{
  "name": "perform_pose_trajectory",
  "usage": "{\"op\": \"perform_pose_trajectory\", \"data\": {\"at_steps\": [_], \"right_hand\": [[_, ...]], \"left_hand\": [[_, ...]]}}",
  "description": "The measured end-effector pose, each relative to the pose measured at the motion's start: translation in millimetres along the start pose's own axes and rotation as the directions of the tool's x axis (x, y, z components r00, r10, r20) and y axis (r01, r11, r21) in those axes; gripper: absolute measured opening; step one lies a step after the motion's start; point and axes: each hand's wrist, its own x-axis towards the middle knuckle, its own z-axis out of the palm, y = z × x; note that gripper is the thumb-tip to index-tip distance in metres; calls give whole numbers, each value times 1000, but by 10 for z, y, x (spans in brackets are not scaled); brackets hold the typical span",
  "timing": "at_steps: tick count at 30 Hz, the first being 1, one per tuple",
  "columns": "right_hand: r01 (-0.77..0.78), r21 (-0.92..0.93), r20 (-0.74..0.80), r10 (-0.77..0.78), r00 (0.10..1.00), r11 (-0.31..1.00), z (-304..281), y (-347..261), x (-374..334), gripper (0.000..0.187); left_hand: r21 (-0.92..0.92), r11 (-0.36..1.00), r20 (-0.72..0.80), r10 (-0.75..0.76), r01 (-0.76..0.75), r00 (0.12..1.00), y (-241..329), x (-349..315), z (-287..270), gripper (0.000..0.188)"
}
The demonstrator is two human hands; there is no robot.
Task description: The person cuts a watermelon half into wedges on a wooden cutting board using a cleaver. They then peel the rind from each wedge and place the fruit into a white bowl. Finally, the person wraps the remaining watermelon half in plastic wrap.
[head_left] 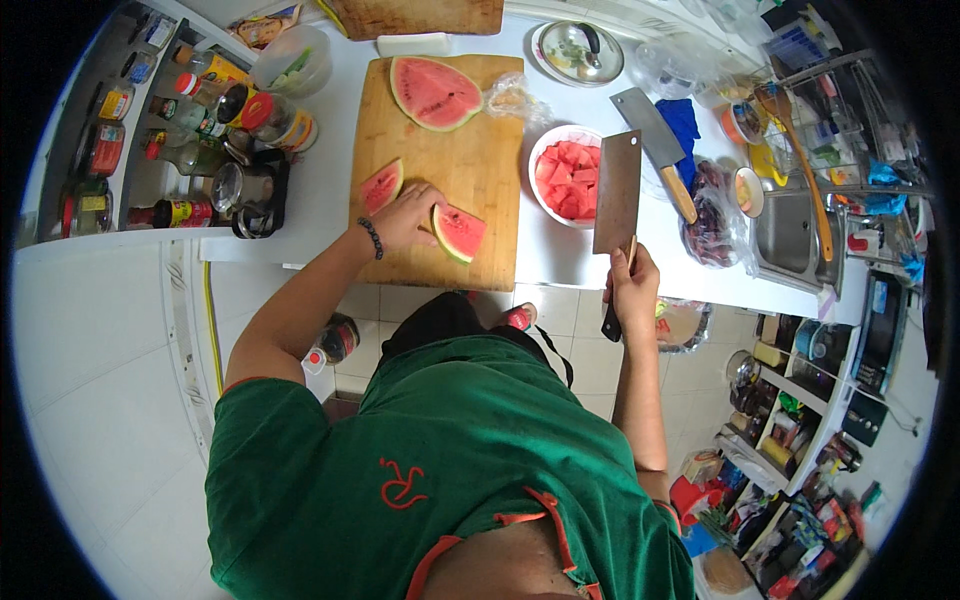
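On the wooden cutting board (400, 265), my left hand (408, 215) closes its fingers and thumb around the left end of a watermelon wedge (462, 233). Just beyond that hand lies a second watermelon wedge (382, 187). A larger cut piece of watermelon (437, 93) rests at the board's far end, red flesh up. My right hand (634, 290) grips the handle of a cleaver (617, 192), its broad blade held up and pointing away from me. The blade overlaps the right rim of a white bowl (534, 203) filled with red watermelon chunks (568, 180).
Another cleaver (648, 128) with a wooden handle lies right of the bowl, by a blue cloth (680, 122). A lidded pan (578, 53), crumpled plastic wrap (515, 98) and a bagged dark item (712, 225) stand around. Jars (270, 118) line the left; a sink (785, 235) sits right.
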Motion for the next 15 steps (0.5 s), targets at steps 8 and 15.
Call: {"op": "perform_pose_trajectory", "data": {"at_steps": [8, 15], "right_hand": [[13, -14, 7, -13, 1000, 1000, 35, -7, 3, 17], [11, -6, 14, -10, 1000, 1000, 54, -17, 17, 16]], "left_hand": [[102, 985, 80, -148, 139, 986, 136, 104, -55, 66], [79, 992, -33, -94, 96, 995, 101, -46, 33, 64]]}}
